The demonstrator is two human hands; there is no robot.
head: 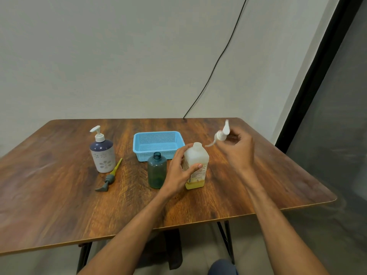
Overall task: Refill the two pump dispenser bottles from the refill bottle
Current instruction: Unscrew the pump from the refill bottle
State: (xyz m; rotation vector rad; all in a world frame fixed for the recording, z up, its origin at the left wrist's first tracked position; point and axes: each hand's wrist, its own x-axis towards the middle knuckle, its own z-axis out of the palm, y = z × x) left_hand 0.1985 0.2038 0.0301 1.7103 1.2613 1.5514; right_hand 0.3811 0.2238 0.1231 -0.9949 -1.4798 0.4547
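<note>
My left hand (179, 171) grips the white refill bottle (196, 157), which stands upright and uncapped with a little yellow liquid at its bottom. Up and to the right of its neck, my right hand (239, 149) holds a white pump head (221, 134) in the air. A teal dispenser bottle (156, 170) stands open just left of the refill bottle. Its grey pump with a yellow tube (110, 177) lies flat on the table. Farther left stands a white-and-navy dispenser bottle (102, 153) with its pump still on.
A light blue plastic basket (156, 144) sits behind the teal bottle. The wooden table (59, 205) ends at a wall behind and at a rounded corner on the right. A black cable (216, 62) hangs down the wall.
</note>
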